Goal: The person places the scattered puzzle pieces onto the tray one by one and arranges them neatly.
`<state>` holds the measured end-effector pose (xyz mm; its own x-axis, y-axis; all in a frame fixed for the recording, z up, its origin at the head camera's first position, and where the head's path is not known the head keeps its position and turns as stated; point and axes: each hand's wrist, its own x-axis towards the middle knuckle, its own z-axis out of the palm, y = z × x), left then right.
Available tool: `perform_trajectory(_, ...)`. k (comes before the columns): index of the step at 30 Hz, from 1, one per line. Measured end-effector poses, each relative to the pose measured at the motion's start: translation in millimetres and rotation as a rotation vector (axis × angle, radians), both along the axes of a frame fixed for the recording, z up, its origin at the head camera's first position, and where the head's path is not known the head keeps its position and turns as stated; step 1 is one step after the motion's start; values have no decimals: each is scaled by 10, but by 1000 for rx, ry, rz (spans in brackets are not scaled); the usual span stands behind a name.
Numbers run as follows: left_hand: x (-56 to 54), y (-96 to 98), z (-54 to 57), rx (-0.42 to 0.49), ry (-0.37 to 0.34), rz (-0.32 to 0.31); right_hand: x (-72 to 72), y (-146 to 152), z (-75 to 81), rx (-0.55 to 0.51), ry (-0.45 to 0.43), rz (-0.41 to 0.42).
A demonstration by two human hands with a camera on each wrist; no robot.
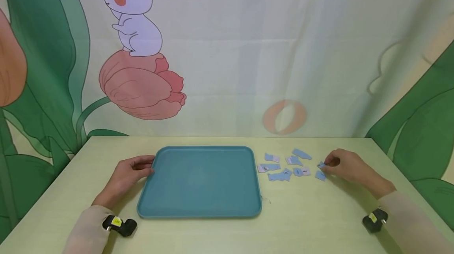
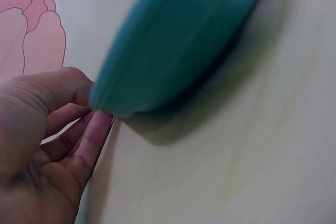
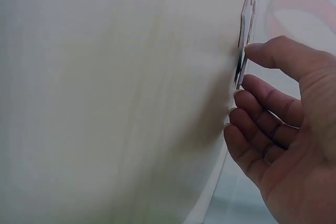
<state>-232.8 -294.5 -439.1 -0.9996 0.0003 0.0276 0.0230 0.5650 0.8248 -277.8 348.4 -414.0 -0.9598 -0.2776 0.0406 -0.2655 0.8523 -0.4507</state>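
My left hand (image 1: 129,175) is at the left side of a blue-green tray (image 1: 198,183). In the left wrist view, its thumb and fingers (image 2: 94,137) grip the tray's edge from both sides. Over on the right, my right hand (image 1: 345,167) has its thumb and index fingertips on a small light-blue puzzle piece (image 1: 321,165), partly hidden by the fingers. The right wrist view shows that piece edge-on beside the thumb (image 3: 260,52), with the other fingers curled. Just below it lies another blue piece (image 1: 320,175).
Several flat, irregular blue and pinkish puzzle pieces (image 1: 280,176) lie between the tray and the right hand. The pale table (image 1: 220,236) ends at a printed curtain (image 1: 227,68) behind. Both sleeves carry a small black wrist camera (image 1: 374,220).
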Motion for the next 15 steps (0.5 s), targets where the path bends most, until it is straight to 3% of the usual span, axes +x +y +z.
perform_trajectory(15, 5, 12, -16, 3, -1, 4, 9, 24, -17, -8, -14, -16)
